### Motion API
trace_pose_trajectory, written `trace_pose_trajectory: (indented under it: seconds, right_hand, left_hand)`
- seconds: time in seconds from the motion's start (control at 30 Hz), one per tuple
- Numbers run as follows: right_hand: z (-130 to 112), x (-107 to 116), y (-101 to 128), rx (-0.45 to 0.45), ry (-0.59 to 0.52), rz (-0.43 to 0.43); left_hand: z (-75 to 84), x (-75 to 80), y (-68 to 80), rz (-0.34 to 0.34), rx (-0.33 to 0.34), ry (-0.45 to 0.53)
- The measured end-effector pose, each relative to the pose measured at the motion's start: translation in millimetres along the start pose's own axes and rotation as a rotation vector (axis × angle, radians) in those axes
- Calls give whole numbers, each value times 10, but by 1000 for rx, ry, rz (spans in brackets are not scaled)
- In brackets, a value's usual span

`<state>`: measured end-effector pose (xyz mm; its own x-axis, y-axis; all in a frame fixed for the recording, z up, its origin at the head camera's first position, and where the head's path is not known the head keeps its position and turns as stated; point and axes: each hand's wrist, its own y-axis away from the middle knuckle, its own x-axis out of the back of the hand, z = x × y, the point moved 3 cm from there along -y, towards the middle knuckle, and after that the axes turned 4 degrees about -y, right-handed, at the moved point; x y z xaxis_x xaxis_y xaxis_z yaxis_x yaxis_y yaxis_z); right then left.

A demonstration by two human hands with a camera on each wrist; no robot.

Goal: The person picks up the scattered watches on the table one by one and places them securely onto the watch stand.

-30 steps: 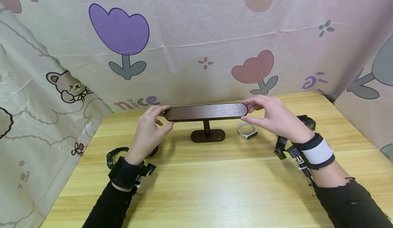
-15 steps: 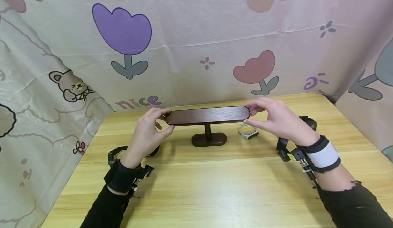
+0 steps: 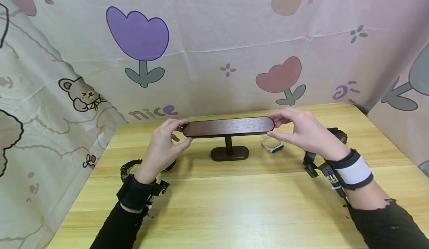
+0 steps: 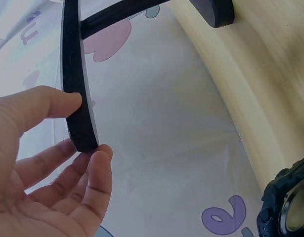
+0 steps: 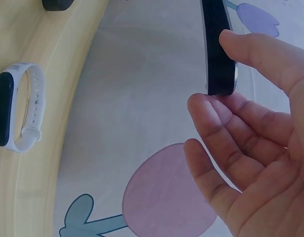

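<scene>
A dark brown wooden T-shaped display stand (image 3: pixel 229 127) stands upright near the back of the table, with a long rounded top bar and a small oval base. My left hand (image 3: pixel 164 144) pinches the bar's left end; in the left wrist view its thumb (image 4: pixel 67 104) lies on the dark edge and its fingers meet the end. At the opposite end my right hand (image 3: pixel 301 131) grips the bar between thumb and fingers, also seen in the right wrist view. Whether the base touches the table cannot be told. A white-banded fitness tracker (image 5: pixel 35 111) lies close to the right hand.
A black watch (image 3: pixel 126 169) lies on the wooden table (image 3: pixel 221 211) by the left wrist, and a dark round thing (image 3: pixel 170 166) partly shows beside that arm. Another black watch (image 3: pixel 338 134) sits behind the right wrist. A printed cloth (image 3: pixel 207 33) hangs behind the table.
Over the last second the stand and both hands have shifted slightly lower in the head view, mostly early on. The camera view has also drifted a little. Both hands keep hold of the bar's ends.
</scene>
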<state>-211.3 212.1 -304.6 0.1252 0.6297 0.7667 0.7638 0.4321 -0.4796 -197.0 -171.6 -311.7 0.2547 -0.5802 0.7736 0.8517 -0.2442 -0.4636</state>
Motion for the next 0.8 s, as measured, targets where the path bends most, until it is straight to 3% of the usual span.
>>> trace_pose_trajectory:
  seconds: [0.6, 0.8]
  right_hand:
    - [9, 2, -2, -5, -14, -13]
    - [42, 13, 10, -72, -17, -56]
  left_hand:
    - [17, 7, 5, 11, -10, 0]
    - [14, 10, 5, 0, -11, 16]
